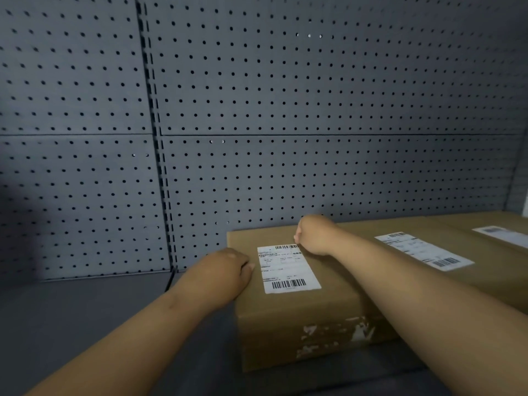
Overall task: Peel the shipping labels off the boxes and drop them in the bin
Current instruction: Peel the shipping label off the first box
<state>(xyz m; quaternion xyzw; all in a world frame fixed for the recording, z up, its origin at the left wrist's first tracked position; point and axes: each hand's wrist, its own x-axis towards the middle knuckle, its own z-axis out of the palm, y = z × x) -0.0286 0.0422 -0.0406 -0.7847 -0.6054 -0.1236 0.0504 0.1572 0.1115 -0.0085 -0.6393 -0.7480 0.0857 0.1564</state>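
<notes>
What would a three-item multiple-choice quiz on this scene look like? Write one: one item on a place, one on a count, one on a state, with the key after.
1. Where does the left hand rest?
A. On the left edge of the nearest box, beside its label
B. On the pegboard
C. On the far box

2. How many shipping labels are in view?
A. One
B. Three
C. Five

3. What is the state of the nearest box's label?
A. Crumpled in a hand
B. Torn in half
C. Lying on the box top

Key:
1 A: the left hand sits at the box's left edge, next to the label.
2 B: one on the nearest box, one on the second box, one partly cut off at the right edge.
3 C: it lies on the cardboard, with the right hand at its upper right corner; any lifted corner there is hidden.
</notes>
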